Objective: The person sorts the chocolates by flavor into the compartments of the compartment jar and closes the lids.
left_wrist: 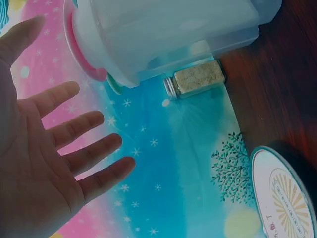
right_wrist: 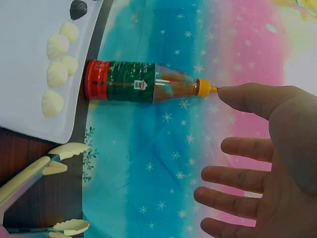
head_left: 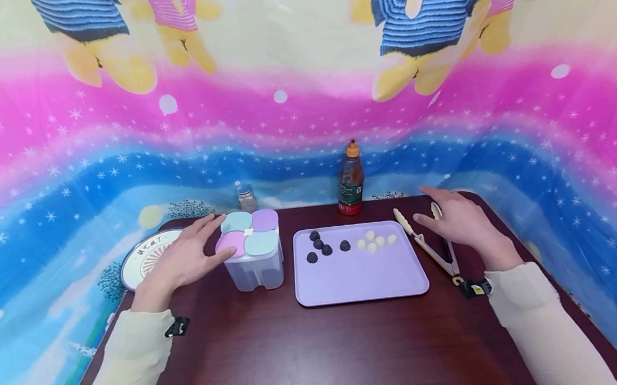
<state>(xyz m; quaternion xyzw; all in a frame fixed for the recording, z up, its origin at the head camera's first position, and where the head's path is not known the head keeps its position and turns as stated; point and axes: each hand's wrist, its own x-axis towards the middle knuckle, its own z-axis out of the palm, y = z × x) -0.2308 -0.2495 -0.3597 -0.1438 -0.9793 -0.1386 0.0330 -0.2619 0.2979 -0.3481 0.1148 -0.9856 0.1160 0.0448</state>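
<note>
- L hand [head_left: 188,260] hovers just beside the lidded container [head_left: 255,270], fingers spread, palm bare; the L wrist cam shows a gap btwn thumb and lid.
- Container stands upright on the L side of the dark table [head_left: 318,351], long axis vert., its four-part lid (mint, purple, pink, pale blue) facing up; see-thru body below.
- R hand [head_left: 463,219] hangs by the tongs [head_left: 433,255] on the table's R side, fingers apart and straight-ish, thumb held out, nothing gripped.
- Tongs lie flat, arms splayed in a V; long axis runs away from the person, cream scalloped tips at the far end, hinge w/ ring at the near end, close to the R cuff. One arm slants L toward the tray, the other is partly hidden behind the R hand.
- Lilac tray [head_left: 346,281], btwn container and tongs, lies w/ its long side L–R; five dark pcs [head_left: 319,244] on the L, five white pcs [head_left: 372,248] on the R, all toward the far edge.
- Sauce btl [head_left: 351,191] upright behind tray, orange nozzle up.
- Small jar [head_left: 246,202] behind container; round plate [head_left: 145,258] far L, partly hidden by the L hand.
- Bkgd: snowflake-print cloth [head_left: 293,123].
</note>
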